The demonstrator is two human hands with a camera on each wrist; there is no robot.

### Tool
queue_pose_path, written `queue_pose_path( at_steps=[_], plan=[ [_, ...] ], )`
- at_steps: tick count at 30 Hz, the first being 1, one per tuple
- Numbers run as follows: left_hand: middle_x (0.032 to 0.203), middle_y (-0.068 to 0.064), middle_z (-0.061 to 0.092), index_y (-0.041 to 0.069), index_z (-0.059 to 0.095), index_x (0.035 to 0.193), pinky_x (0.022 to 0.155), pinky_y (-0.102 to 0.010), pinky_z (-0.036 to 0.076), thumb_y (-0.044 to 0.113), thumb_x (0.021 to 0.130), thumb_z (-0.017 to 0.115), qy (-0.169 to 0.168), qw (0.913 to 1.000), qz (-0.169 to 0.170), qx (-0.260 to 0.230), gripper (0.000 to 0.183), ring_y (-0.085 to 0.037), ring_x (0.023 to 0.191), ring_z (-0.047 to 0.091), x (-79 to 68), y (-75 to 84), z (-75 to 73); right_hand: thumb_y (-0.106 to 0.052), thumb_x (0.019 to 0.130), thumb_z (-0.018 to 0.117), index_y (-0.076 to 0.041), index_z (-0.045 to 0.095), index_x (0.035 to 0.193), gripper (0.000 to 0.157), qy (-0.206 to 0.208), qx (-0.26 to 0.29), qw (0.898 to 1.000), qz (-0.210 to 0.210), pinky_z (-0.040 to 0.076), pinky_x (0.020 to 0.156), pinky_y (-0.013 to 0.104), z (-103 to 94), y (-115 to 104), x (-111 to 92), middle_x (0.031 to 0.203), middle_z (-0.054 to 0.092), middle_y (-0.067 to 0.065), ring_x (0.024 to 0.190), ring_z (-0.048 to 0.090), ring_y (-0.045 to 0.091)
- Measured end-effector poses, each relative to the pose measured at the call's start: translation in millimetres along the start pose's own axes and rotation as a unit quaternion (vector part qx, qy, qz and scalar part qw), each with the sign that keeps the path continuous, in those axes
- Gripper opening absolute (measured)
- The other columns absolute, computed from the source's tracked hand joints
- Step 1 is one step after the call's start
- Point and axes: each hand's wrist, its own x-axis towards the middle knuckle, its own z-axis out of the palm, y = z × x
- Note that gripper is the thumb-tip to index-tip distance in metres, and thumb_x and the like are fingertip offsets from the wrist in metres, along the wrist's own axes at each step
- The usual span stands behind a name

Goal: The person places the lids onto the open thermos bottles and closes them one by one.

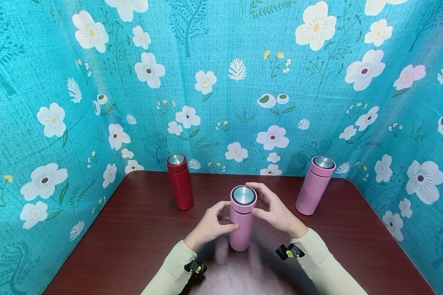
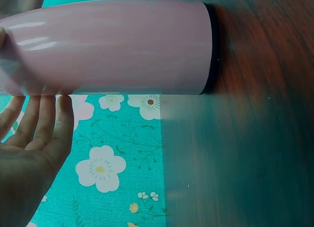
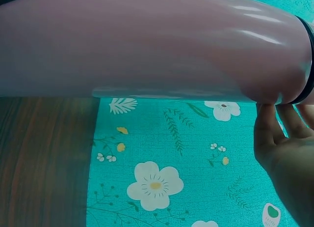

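A pink thermos bottle (image 1: 240, 231) with a round silver-topped lid (image 1: 243, 195) stands upright between the two hands. My left hand (image 1: 208, 227) holds its body from the left, thumb across the front and the other fingers around the far side. On the right, my right hand (image 1: 275, 211) grips the lid near the top, its thumb at the lid's lower edge. The left wrist view shows the pink body (image 2: 127, 47) down to its black base; several left fingertips touch its side. In the right wrist view, fingers (image 3: 266, 128) press near the black ring under the lid.
A red thermos (image 1: 181, 188) stands at the back left of the dark brown table (image 1: 133, 241). Another pink thermos (image 1: 311, 190) stands at the back right. Turquoise flowered cloth (image 1: 221, 106) hangs behind the table and along both sides.
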Motion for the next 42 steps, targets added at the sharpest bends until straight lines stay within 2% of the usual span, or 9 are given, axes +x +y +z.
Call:
queue_pose_path(
  at_steps=[6, 13, 18, 22, 25, 29, 33, 37, 42],
  plan=[
    [0.119, 0.001, 0.057, 0.017, 0.051, 0.13, 0.085, -0.029, 0.051, 0.02, 0.077, 0.079, 0.0, 1.0, -0.001, 0.006, 0.059, -0.015, 0.106, 0.057, 0.0, 0.1, -0.2, 0.001, 0.084, 0.065, -0.002, 0.035, 0.136, 0.06, 0.014, 0.008, 1.0, 0.009, 0.039, 0.101, 0.027, 0.4, 0, -1, 0.128, 0.049, 0.011, 0.119, 0.049, 0.021],
    [0.12, -0.002, 0.058, 0.014, 0.051, 0.13, 0.085, -0.03, 0.051, 0.014, 0.077, 0.079, 0.003, 0.9999, -0.006, 0.01, 0.06, -0.018, 0.104, 0.059, 0.1, 0.8, 1.1, 0.004, 0.089, 0.057, -0.002, 0.032, 0.142, 0.059, 0.001, 0.002, 1.0, -0.013, 0.04, 0.1, 0.028, -0.5, 2, -2, 0.137, 0.045, 0.015, 0.122, 0.047, 0.018],
    [0.118, -0.007, 0.058, 0.008, 0.051, 0.129, 0.084, -0.033, 0.052, 0.01, 0.078, 0.077, 0.003, 0.9999, 0.005, 0.011, 0.058, -0.02, 0.101, 0.06, -2.4, 17.4, 0.3, 0.002, 0.09, 0.056, -0.004, 0.034, 0.143, 0.057, 0.0, -0.007, 1.0, -0.015, 0.04, 0.1, 0.028, -1.1, 2, -1, 0.137, 0.046, 0.013, 0.123, 0.047, 0.018],
    [0.118, -0.001, 0.058, 0.014, 0.051, 0.129, 0.084, -0.029, 0.052, 0.017, 0.078, 0.078, 0.006, 0.9999, 0.003, 0.012, 0.058, -0.015, 0.101, 0.06, -1.5, 5.8, 1.1, 0.0, 0.089, 0.059, -0.005, 0.037, 0.141, 0.056, 0.005, -0.003, 1.0, 0.0, 0.042, 0.098, 0.029, -1.2, 2, -2, 0.133, 0.049, 0.01, 0.121, 0.049, 0.019],
    [0.119, 0.002, 0.058, 0.017, 0.052, 0.129, 0.085, -0.029, 0.051, 0.019, 0.077, 0.079, 0.008, 0.9999, -0.001, 0.008, 0.059, -0.019, 0.103, 0.059, -0.2, -3.7, 1.5, 0.001, 0.088, 0.06, -0.001, 0.036, 0.139, 0.056, 0.009, 0.001, 1.0, 0.0, 0.042, 0.098, 0.03, -1.1, 2, -2, 0.131, 0.05, 0.012, 0.119, 0.05, 0.02],
    [0.12, 0.0, 0.058, 0.016, 0.052, 0.129, 0.084, -0.029, 0.051, 0.017, 0.077, 0.079, 0.007, 1.0, 0.001, 0.003, 0.059, -0.026, 0.104, 0.059, -0.2, -3.6, 1.2, 0.004, 0.086, 0.063, 0.004, 0.035, 0.135, 0.057, 0.02, 0.013, 1.0, -0.002, 0.042, 0.098, 0.031, -0.3, 1, -2, 0.128, 0.05, 0.015, 0.117, 0.051, 0.02],
    [0.122, 0.0, 0.057, 0.015, 0.052, 0.129, 0.085, -0.03, 0.051, 0.015, 0.077, 0.079, 0.007, 0.9999, -0.007, 0.005, 0.059, -0.021, 0.106, 0.058, -0.1, -1.8, 1.6, 0.005, 0.083, 0.066, 0.004, 0.036, 0.132, 0.058, 0.031, 0.026, 0.999, 0.001, 0.041, 0.098, 0.029, 0.7, 2, -1, 0.125, 0.05, 0.015, 0.115, 0.052, 0.02],
    [0.121, -0.004, 0.058, 0.01, 0.052, 0.129, 0.085, -0.035, 0.052, 0.01, 0.077, 0.078, 0.007, 0.9999, -0.004, 0.011, 0.059, -0.02, 0.106, 0.058, -2.1, 9.9, 1.0, 0.006, 0.082, 0.067, 0.001, 0.036, 0.132, 0.059, 0.032, 0.029, 0.999, 0.0, 0.04, 0.1, 0.027, 1.1, 3, -2, 0.125, 0.049, 0.015, 0.116, 0.051, 0.02],
    [0.119, -0.011, 0.057, 0.003, 0.051, 0.128, 0.085, -0.034, 0.052, 0.007, 0.077, 0.076, -0.001, 1.0, -0.003, 0.003, 0.057, -0.028, 0.105, 0.058, -5.4, 32.7, -1.3, 0.006, 0.084, 0.062, 0.001, 0.034, 0.138, 0.061, 0.025, 0.011, 1.0, -0.007, 0.04, 0.098, 0.026, 0.2, 2, -3, 0.131, 0.048, 0.017, 0.118, 0.05, 0.018]
  ],
)
